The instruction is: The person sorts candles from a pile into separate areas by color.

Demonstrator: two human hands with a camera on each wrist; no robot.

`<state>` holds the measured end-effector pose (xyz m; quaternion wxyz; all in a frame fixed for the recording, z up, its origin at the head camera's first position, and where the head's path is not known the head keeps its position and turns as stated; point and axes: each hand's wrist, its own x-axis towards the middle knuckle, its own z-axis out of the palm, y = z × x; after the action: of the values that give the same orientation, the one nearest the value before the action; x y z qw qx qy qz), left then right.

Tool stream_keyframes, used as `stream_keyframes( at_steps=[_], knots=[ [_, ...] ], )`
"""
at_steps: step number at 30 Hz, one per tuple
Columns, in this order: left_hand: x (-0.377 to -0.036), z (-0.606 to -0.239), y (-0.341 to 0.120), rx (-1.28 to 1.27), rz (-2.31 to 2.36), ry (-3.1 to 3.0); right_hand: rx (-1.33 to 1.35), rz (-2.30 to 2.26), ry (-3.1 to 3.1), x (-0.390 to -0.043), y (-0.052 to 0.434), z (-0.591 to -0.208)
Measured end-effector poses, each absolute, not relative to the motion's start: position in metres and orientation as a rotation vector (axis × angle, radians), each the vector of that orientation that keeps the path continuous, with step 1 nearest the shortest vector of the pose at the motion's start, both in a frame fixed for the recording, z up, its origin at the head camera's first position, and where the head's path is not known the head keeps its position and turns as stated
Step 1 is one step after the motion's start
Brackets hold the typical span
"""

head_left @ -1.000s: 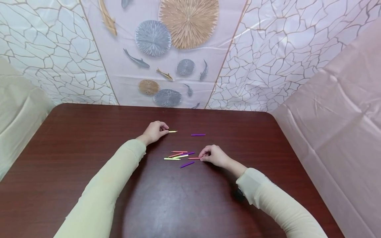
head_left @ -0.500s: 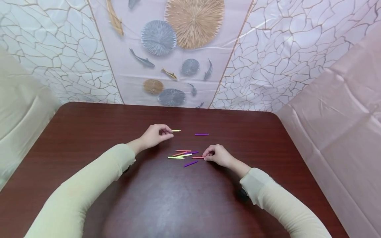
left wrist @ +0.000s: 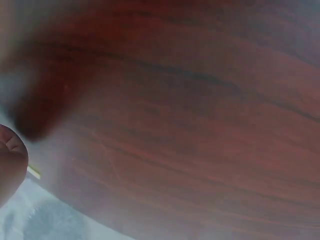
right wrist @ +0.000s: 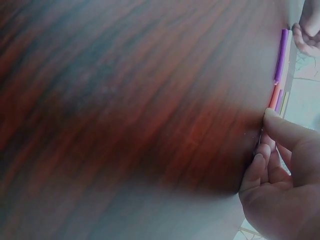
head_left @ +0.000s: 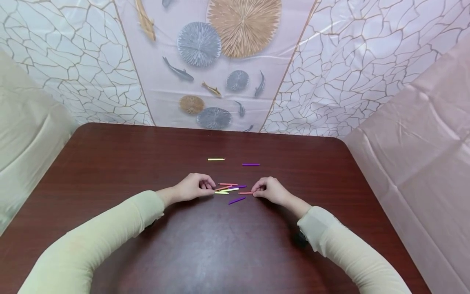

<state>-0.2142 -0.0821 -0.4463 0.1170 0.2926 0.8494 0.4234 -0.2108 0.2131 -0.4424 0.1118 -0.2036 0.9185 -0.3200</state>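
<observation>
My right hand (head_left: pixel 271 191) pinches the right end of a red pencil (head_left: pixel 245 193) between thumb and fingertips, low over the table; the right wrist view shows the same pinch. My left hand (head_left: pixel 192 187) is at the left of a loose pile, its fingertips covering the left end of a yellow pencil (head_left: pixel 222 193). I cannot tell whether they grip it. In the pile also lie an orange pencil (head_left: pixel 224 188), a red one (head_left: pixel 228 184), a second yellow one (head_left: pixel 230 189) and a purple one (head_left: pixel 240 186). Another purple pencil (head_left: pixel 237 200) lies nearer me.
Farther back on the dark wooden table (head_left: pixel 110 163) lie a yellow pencil (head_left: pixel 216 159) and a purple pencil (head_left: pixel 251 164), apart from the pile. A patterned cloth (head_left: pixel 235 102) hangs behind the far edge, with plain fabric at both sides.
My left hand has let go of the far yellow pencil, which stays at the back, and has moved nearer me to the pile. The right hand keeps its pinch, almost still.
</observation>
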Motion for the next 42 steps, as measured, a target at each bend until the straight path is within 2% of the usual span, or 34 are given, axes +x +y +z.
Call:
stream_keyframes(
  at_steps=[10,29,42],
  knots=[
    [-0.2109,-0.4558,-0.0725,0.866,1.203,2.513,-0.615,-0.934,2.696,-0.2115,0.2123,-0.4409],
    [-0.2095,-0.4522,-0.0734,0.955,1.098,2.548,-0.622,-0.928,2.695,-0.2114,0.2140,-0.4434],
    [-0.2097,-0.4533,-0.0729,0.923,1.084,2.569,-0.669,-0.912,2.688,-0.2156,0.2187,-0.4414]
  ],
)
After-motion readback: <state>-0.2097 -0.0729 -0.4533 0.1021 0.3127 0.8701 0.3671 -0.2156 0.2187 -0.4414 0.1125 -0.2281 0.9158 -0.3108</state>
